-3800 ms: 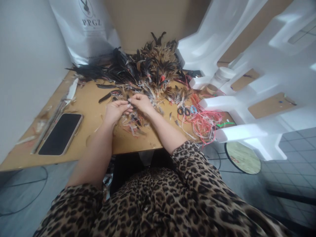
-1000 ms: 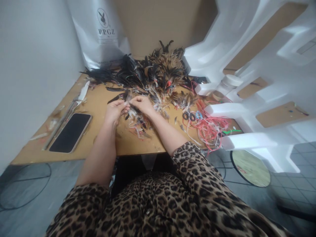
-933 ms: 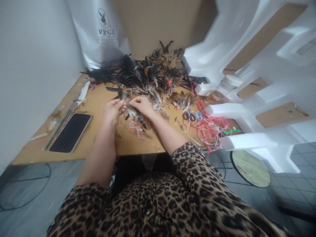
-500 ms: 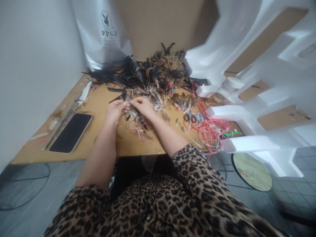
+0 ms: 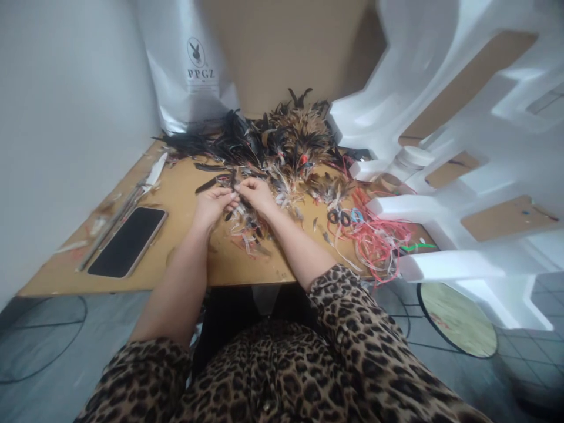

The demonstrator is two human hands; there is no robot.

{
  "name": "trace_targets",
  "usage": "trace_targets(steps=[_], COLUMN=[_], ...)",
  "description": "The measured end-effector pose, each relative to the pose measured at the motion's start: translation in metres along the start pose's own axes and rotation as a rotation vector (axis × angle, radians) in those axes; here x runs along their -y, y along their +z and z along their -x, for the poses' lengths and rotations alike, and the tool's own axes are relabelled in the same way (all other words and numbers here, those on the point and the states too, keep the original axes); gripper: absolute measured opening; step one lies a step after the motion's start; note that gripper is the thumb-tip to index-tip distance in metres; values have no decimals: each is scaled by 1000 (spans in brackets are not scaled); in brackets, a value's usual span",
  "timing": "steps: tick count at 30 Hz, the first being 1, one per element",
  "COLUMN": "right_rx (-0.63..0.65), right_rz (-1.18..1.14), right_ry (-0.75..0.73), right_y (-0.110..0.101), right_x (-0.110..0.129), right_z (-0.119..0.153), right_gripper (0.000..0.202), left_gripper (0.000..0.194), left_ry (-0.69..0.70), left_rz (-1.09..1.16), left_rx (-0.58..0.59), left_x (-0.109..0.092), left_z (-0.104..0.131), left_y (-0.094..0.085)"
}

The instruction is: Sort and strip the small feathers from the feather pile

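My left hand [image 5: 215, 205] and my right hand [image 5: 257, 194] meet above the cardboard-topped table, both with fingers pinched. Between their fingertips stands a small dark feather [image 5: 233, 178]; its lower end is hidden by the fingers. Below and between the hands lies a litter of loose feather bits and pinkish scraps [image 5: 250, 232]. Just beyond my right hand spread pale-based brown feathers [image 5: 282, 179]. Behind these rises a big heap of black feathers [image 5: 240, 138] and brown feathers [image 5: 304, 129]. One dark feather [image 5: 210, 183] lies on the table beside my left hand.
A phone [image 5: 128, 242] lies at the left, near a thin rod [image 5: 112, 220]. Tangled pink ribbon strips [image 5: 381, 241] and scissors [image 5: 339, 218] are at the right. White foam pieces [image 5: 453, 264] crowd the right edge. A silvery bag [image 5: 189, 100] stands behind.
Both hands have drawn slightly closer together, and the feather between them now points more upright. The whole view has shifted a little.
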State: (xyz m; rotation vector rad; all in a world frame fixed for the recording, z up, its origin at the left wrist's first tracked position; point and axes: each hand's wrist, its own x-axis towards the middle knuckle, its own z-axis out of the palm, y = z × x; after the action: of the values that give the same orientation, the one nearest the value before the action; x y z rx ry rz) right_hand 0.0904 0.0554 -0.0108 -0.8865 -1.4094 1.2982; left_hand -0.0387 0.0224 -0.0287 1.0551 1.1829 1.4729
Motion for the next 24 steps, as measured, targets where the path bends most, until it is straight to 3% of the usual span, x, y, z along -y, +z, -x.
trace_targets(steps=[6, 9, 11, 16, 20, 24], right_rx=[10, 7, 10, 101, 247, 304], right_rz=[16, 102, 194, 516, 849, 1174], right_ry=[18, -14, -52, -92, -130, -99], right_y=[-1, -2, -4, -7, -4, 3], right_x=[1, -2, -4, -1, 11, 19], right_z=[1, -1, -2, 0, 10, 19], right_gripper=[21, 22, 21, 18, 16, 19], left_gripper=[21, 17, 12, 5, 4, 6], left_ry=[30, 86, 126, 109, 99, 66], left_rz=[6, 65, 163, 346, 332, 331], left_rx=[-53, -159, -291, -496, -518, -516], left_x=[-2, -7, -11, -18, -21, -23], left_z=[1, -2, -5, -11, -9, -7], left_y=[1, -4, -10, -22, -20, -17])
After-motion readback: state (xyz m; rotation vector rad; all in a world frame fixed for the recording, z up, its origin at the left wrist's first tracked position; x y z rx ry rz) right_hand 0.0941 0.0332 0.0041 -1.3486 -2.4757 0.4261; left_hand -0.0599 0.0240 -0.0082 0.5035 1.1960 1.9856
